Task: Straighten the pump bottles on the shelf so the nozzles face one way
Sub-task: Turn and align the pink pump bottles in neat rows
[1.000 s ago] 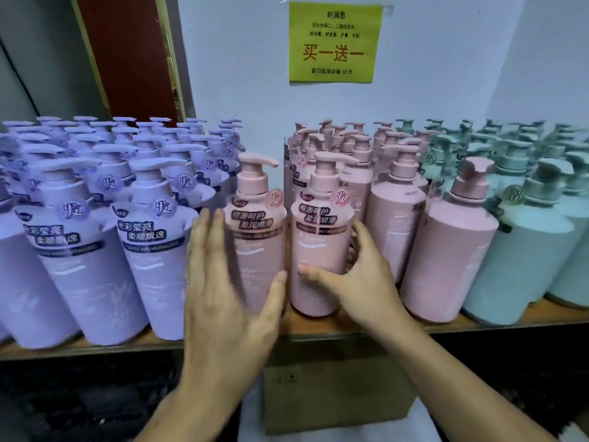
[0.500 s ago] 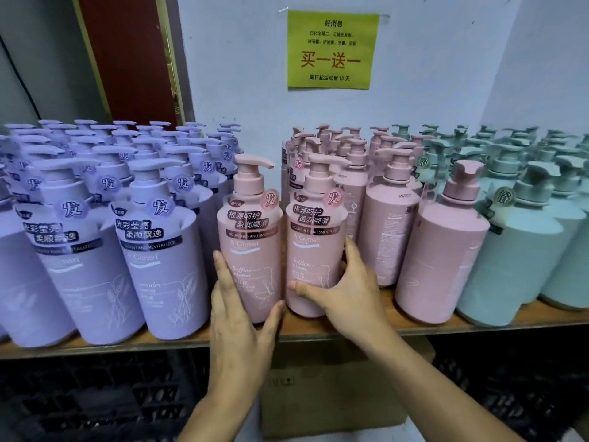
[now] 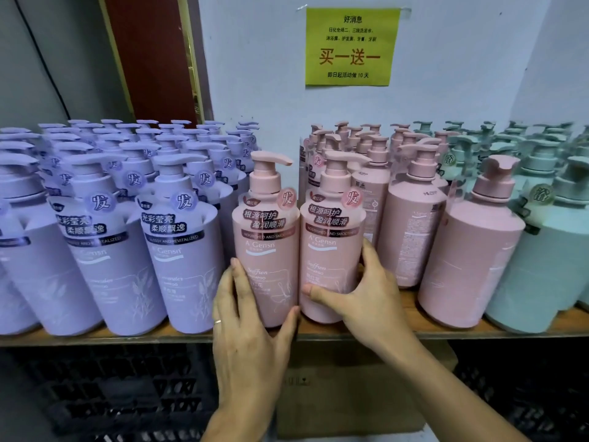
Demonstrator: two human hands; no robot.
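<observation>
Two pink pump bottles stand side by side at the front of the wooden shelf (image 3: 366, 330), labels forward, nozzles pointing right. My left hand (image 3: 251, 339) grips the base of the left pink bottle (image 3: 267, 244), fingers on its left side and thumb under its right. My right hand (image 3: 363, 298) holds the right pink bottle (image 3: 333, 237), thumb across the front and fingers round its right side. Further right, another pink bottle (image 3: 411, 224) shows its back label, and a pink bottle (image 3: 468, 250) has its nozzle turned towards the back.
Purple pump bottles (image 3: 178, 256) fill the shelf's left half and pale green ones (image 3: 548, 263) the right, in several rows. A yellow sign (image 3: 352, 46) hangs on the wall. Below the shelf are a cardboard box (image 3: 350, 397) and black crates (image 3: 121, 393).
My left hand slid down from the middle of the left pink bottle to its base. Both front pink bottles now stand closer together and squarer. The view shifted slightly.
</observation>
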